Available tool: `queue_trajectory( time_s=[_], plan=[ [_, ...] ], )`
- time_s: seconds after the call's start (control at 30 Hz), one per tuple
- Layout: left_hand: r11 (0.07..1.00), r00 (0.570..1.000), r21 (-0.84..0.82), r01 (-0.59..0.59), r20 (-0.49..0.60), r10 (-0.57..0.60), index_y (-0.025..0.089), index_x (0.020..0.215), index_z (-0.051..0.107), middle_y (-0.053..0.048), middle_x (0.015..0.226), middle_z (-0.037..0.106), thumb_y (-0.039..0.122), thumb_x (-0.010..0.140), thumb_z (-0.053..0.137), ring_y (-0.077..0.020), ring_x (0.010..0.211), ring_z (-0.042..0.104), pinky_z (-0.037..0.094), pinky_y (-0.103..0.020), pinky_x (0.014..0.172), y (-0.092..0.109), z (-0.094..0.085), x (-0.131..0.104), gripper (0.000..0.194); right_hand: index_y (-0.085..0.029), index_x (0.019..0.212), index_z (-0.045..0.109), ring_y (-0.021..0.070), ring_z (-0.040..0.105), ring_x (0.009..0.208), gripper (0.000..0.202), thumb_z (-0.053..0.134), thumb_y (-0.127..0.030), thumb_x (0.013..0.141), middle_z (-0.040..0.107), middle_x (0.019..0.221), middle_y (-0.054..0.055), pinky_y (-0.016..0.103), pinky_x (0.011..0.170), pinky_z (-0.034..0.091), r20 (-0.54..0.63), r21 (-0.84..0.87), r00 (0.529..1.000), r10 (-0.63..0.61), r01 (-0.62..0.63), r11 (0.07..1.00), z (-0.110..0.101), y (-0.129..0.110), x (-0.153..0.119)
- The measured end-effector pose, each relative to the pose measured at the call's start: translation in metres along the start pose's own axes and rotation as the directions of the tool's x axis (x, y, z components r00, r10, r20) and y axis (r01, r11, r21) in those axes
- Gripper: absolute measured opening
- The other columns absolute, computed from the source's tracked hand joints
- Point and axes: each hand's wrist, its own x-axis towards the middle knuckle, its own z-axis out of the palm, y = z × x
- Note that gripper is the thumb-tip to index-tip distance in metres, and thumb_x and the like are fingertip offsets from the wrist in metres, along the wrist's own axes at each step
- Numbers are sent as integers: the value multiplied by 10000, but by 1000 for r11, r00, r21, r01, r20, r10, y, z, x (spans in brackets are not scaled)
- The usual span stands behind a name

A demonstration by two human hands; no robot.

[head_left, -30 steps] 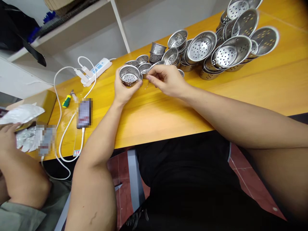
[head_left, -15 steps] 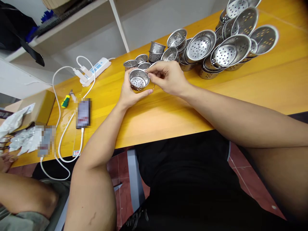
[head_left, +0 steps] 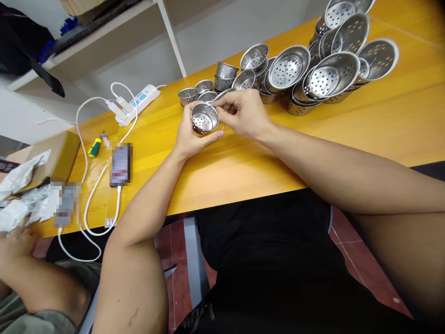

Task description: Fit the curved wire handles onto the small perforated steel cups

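My left hand is closed around a small perforated metal cup, its round mouth tilted towards me. At the cup's right rim, my right hand pinches a thin metal wire; the wire's curved end hangs below the fingers. Whether the wire is joined to the cup I cannot tell. Just behind my hands stand more small perforated cups, partly hidden. To the right are stacked larger perforated cups, some with a wire across the inside.
A white power strip with cables lies at the back left. Nearby are a yellow-green screwdriver and a phone on a cable. A cardboard box and plastic bags sit at far left, beside another person's hand.
The cup in my left hand has shifted slightly right and down, its mouth turned a little more towards me. At the left, the other person's hand has come further into view by the bags.
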Motion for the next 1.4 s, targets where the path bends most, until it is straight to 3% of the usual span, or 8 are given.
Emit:
queue_trajectory(
  time_s=[0.27,0.53,0.7,0.8,0.9,1.13,1.3,1.4],
  plan=[
    [998,1000,54,26,12,-26,429,1806,415,-103,1691,706,987,843,1036,-388,1595,780,614,-633,1450,3,1,0,1274,-274,1120,955,264,765,855,161,918,-429,1138,875,930,38,441,850,670,-13,7,1000,17,-17,1000,3,-5,0],
    [995,995,41,95,-17,-94,386,1732,525,-109,1634,752,989,861,1022,-365,1519,822,638,-604,1427,18,5,1,1170,-272,1126,924,254,727,818,228,969,-495,1120,831,898,39,435,851,682,-21,24,1000,15,-15,1000,6,2,1],
    [988,988,-22,151,-24,-152,354,1629,631,-79,1502,814,1056,875,954,-321,1379,875,703,-575,1331,24,6,3,1079,-310,1215,881,299,753,887,505,926,-800,1105,811,969,60,452,824,702,-9,97,1000,-17,18,995,6,-2,-1],
    [979,982,-94,183,-27,-187,351,1562,703,-58,1426,852,1070,914,906,-274,1253,896,747,-514,1217,22,4,3,988,-307,1187,858,317,799,1014,694,887,-987,1047,854,1089,85,441,855,710,70,192,997,-28,14,981,2,-10,-1],
    [966,975,-146,214,-23,-219,342,1534,737,-62,1402,877,1070,937,880,-259,1224,895,756,-468,1154,17,0,2,953,-310,1200,848,302,804,979,798,910,-1070,964,843,1058,74,421,805,705,162,297,987,-17,-32,954,-1,-15,0],
    [987,991,-94,133,32,-131,355,1640,636,-85,1515,827,1019,944,924,-313,1372,870,714,-553,1277,8,-1,-2,1004,-311,1023,735,211,641,671,786,1077,-997,851,686,778,-16,383,602,614,214,401,977,16,-103,910,5,-6,2],
    [989,989,-9,148,17,-147,346,1698,595,-114,1569,765,918,1016,926,-373,1528,798,613,-647,1433,4,3,-7,950,-318,975,696,204,608,643,809,1104,-997,807,668,740,-29,380,557,567,201,412,979,45,-126,902,8,-6,3],
    [991,990,-8,137,15,-137,349,1693,600,-110,1572,769,908,1013,941,-353,1491,814,627,-629,1426,3,4,-7,944,-313,942,697,203,611,668,822,1095,-1018,797,697,775,-11,383,566,581,187,408,981,45,-119,905,8,-9,4]
  ],
)
